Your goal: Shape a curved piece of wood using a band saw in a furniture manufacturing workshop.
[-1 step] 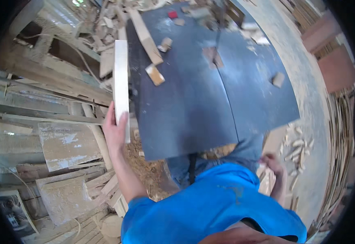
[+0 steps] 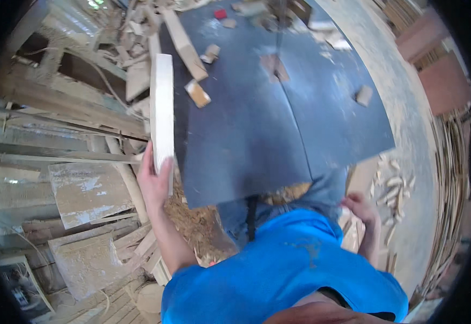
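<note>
My left hand (image 2: 154, 181) grips the near end of a long pale wooden board (image 2: 162, 102), with thumb and fingers on opposite sides. The board stands off the left edge of a dark saw table (image 2: 235, 140) and points away from me. A thin dark saw blade (image 2: 280, 35) rises at the table's far part, above a square wooden insert (image 2: 274, 68). From the insert a slit runs to the near edge. My right hand (image 2: 359, 207) hangs by my right thigh, fingers curled and slightly blurred; whether anything is in them is hidden.
On the table lie a wooden strip (image 2: 184, 46), a small offcut (image 2: 198, 93), a grey block (image 2: 363, 95) and a red piece (image 2: 220, 13). Scrap wood and dusty boards (image 2: 90, 186) crowd the left. Wood pieces (image 2: 393, 186) litter the right floor, beside stacked thin sheets (image 2: 446, 189).
The table and its offcuts have shifted slightly up and left in view. The board in my left hand has turned a little, showing more of its broad face. Both hands keep their closed shape.
</note>
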Demonstrator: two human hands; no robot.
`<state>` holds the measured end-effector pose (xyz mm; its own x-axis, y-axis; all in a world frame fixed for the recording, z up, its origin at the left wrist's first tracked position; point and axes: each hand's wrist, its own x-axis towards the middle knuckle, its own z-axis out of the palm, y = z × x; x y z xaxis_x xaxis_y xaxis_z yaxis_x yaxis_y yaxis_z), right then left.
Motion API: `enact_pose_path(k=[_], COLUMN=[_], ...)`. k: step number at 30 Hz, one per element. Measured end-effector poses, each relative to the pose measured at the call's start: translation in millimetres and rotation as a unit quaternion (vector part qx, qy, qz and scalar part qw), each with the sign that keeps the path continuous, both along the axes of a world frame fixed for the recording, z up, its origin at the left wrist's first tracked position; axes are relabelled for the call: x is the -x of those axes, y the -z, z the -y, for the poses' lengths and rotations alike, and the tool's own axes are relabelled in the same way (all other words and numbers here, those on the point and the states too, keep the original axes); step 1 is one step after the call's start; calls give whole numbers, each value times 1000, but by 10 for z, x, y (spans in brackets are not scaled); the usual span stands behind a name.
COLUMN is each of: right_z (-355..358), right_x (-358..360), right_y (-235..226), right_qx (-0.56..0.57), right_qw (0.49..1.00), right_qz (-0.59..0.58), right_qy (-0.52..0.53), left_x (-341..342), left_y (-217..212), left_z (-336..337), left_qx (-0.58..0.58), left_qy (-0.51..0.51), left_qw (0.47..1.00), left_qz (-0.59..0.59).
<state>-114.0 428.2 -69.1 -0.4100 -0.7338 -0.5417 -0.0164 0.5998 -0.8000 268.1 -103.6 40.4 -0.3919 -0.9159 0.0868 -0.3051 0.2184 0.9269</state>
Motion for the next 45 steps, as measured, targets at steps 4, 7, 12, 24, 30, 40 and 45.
enact_pose_path(k=[4, 7, 12, 24, 30, 40, 45], right_z=[1018, 1527, 1799, 1441, 1499, 1726, 1794], right_x=[-381, -504, -174, 57, 291, 496, 538], right_y=[-1077, -1335, -1040, -704, -652, -545, -527], right_qx=[131, 173, 98, 177, 190, 184, 173], right_qw=[986, 898, 819, 828, 839, 831, 816], right_qz=[-102, -403, -562, -531, -509, -516, -539], right_qy=[-8, 40, -64, -27, -12, 98, 117], left_x=[-71, 145, 892, 1322, 1813, 2732, 2939], left_y=[-127, -228, 41, 635, 709, 746, 820], left_z=[-1108, -1351, -1076, -223, 42, 401, 594], left_qx=[79, 184, 383, 223, 188, 171, 205], left_qy=[73, 203, 347, 144, 151, 187, 188], left_qw=[987, 942, 842, 962, 968, 966, 960], left_qz=[123, 194, 154, 68, 73, 45, -5])
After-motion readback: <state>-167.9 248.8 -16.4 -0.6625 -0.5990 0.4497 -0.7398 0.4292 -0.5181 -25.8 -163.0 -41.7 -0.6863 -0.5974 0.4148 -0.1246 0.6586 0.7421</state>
